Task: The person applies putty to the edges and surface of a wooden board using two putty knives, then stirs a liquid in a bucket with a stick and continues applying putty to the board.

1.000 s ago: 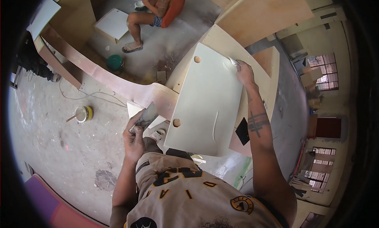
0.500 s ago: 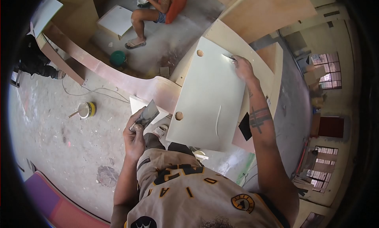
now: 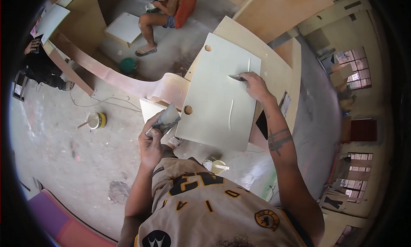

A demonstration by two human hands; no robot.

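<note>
A pale grey-white panel (image 3: 209, 97) with two round holes along its left side lies in front of me on a wooden piece. My right hand (image 3: 257, 87) is closed round a putty knife (image 3: 236, 77), its blade at the panel's upper right part. One long filler streak (image 3: 231, 114) runs down the panel's lower right, and a shorter streak (image 3: 249, 64) shows above the knife. Left of the panel, my left hand (image 3: 151, 147) grips a flat scraper plate (image 3: 168, 117) smeared with grey putty, fingers partly hidden behind it.
An open can (image 3: 96, 120) with a stick stands on the floor at left. A tub (image 3: 219, 166) of pale paste sits below the panel. Curved pinkish boards (image 3: 115, 78) and a cable lie beyond. A seated person (image 3: 171, 11) works farther back; another person in dark clothes (image 3: 43, 67) is at far left.
My right hand has moved the putty knife down and left from the panel's upper right edge. A short filler streak now shows there. My left hand still holds the scraper plate, tilted more upright.
</note>
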